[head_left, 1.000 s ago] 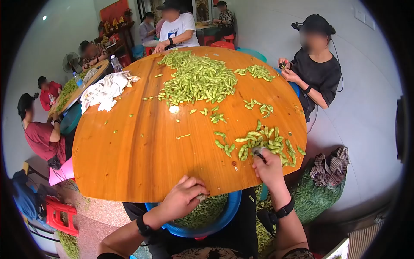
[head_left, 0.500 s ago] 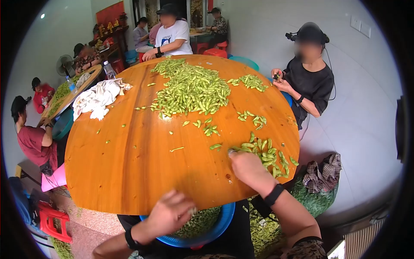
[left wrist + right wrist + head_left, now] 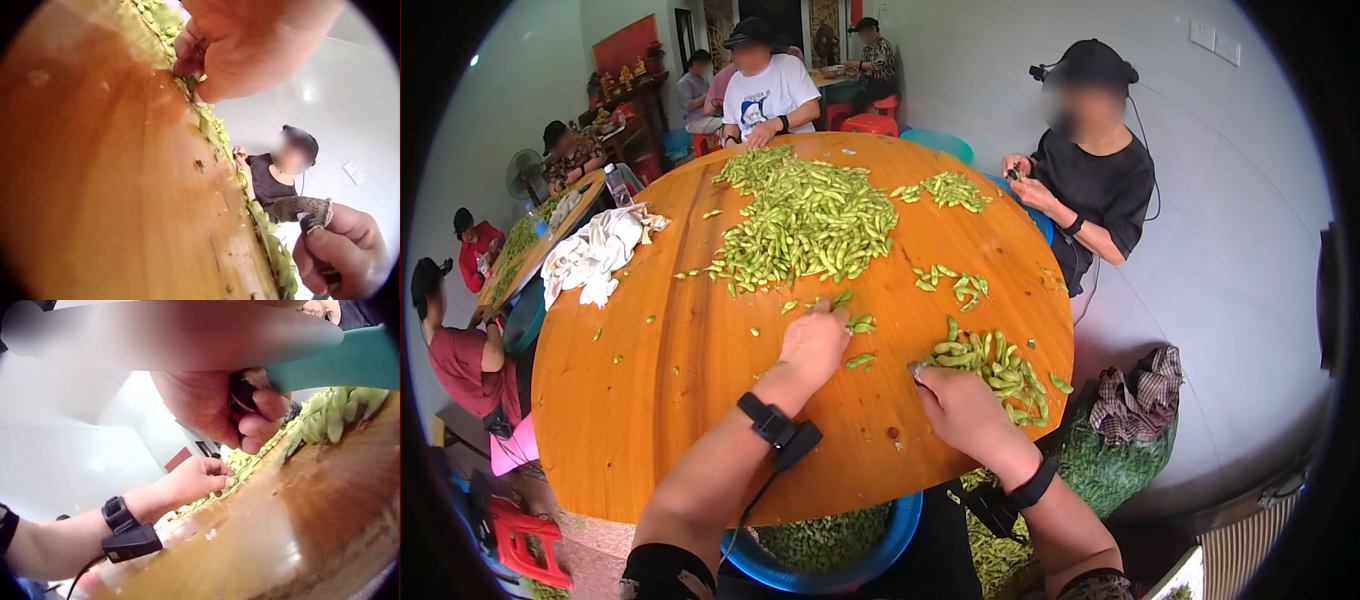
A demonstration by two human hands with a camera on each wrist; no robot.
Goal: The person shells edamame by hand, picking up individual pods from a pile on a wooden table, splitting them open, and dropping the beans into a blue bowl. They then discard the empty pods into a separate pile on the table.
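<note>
My left hand (image 3: 814, 345) reaches over the table, thumb and fingers pinching a green pod (image 3: 841, 299) at a small group in front of the large pod heap (image 3: 815, 220). The left wrist view shows the left fingertips meeting around a bit of green. Beside the nearer pod pile (image 3: 1000, 370), my right hand (image 3: 970, 408) is curled round a small dark object (image 3: 242, 390), largely hidden by the fingers. Grey knitted material (image 3: 312, 207) covers one right finger. A loose pod (image 3: 860, 361) lies between the hands.
A blue basin (image 3: 830, 580) of green contents stands below the table's near edge. White cloth (image 3: 595, 255) lies at the table's left, with a bottle (image 3: 616, 186) behind it. Seated people surround the tables, one in black (image 3: 1100, 170) at right. A green sack (image 3: 1122, 455) stands right.
My left hand has moved from above the basin forward to the small pod group. My right hand has shifted left from the nearer pile. The head view has shifted, moving the table leftward in frame.
</note>
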